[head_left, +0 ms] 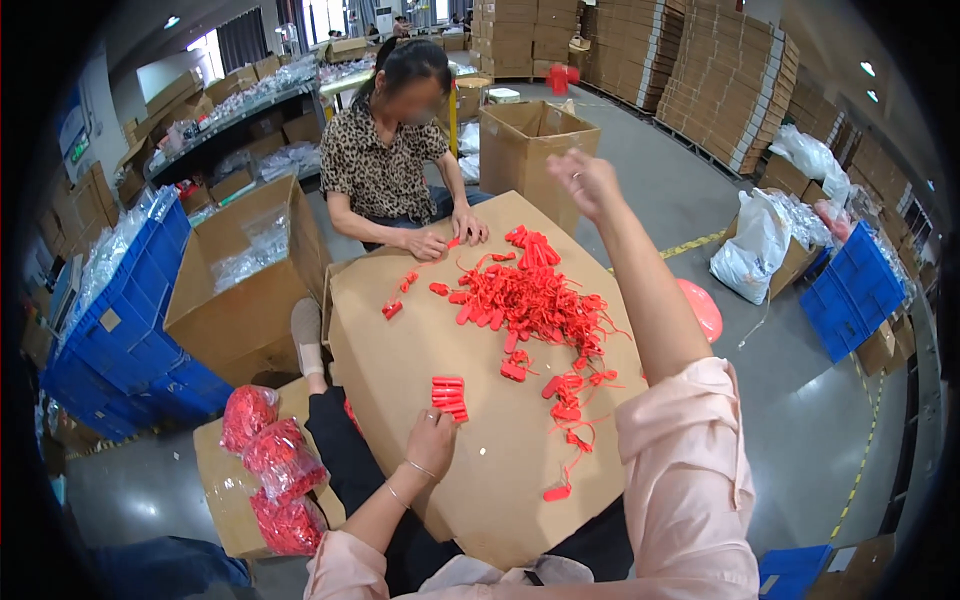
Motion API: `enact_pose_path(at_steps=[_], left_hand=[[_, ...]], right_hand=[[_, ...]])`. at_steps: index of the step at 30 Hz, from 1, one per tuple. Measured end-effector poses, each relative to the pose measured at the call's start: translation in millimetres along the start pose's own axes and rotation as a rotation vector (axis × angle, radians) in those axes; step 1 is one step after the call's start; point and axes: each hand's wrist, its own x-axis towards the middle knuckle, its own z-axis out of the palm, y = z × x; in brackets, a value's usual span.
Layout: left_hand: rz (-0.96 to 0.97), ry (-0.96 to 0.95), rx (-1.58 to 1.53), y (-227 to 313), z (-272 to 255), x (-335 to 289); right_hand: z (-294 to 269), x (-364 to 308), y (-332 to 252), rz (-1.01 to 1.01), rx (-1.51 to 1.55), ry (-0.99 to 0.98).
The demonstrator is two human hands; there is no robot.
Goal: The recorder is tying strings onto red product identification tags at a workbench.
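My left hand (432,438), fingers curled, is at the lower edge of a neat row of small red plastic pieces (449,395) on the cardboard-topped table. Its fingertips are partly hidden, but they seem to close on the lowest piece. My right hand (587,185) is raised above the table's far right corner, its fingers loosely apart with nothing visible in them. A heap of red plastic pieces with red cords (535,300) covers the middle right of the table. A corded red piece (557,492) trails toward me from the heap.
Across the table, a person (390,150) handles a red corded piece. Clear bags of red pieces (285,460) lie on a carton at lower left. A large open carton (245,290) and a blue crate (130,320) stand left; another carton (530,150) stands behind the table.
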Motion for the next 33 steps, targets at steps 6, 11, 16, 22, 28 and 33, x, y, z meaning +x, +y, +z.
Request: enact_pose_path(at_steps=[6,11,16,22,28,33], left_hand=[[0.188,-0.085,0.19,-27,5,-18],[0.084,-0.028,0.004,-32,8,-8],[-0.013,-0.069,-0.098,-36,1,0],[-0.18,-0.189,-0.184,-26,-16,7],[-0.518,-0.225,-0.624,-9,-21,-8],[-0.66,-0.282,-1.022,-7,-4,-39]], right_hand=[[-4,-155,121,0.283,-0.708,-0.636],[-92,-288,174,0.458,-0.575,-0.436],[-151,-348,140,0.416,-0.427,-0.081],[-173,-393,138,0.106,-1.045,0.047],[-115,-420,149,0.211,-1.197,-0.068],[-88,-426,203,-0.164,-1.408,-0.375]])
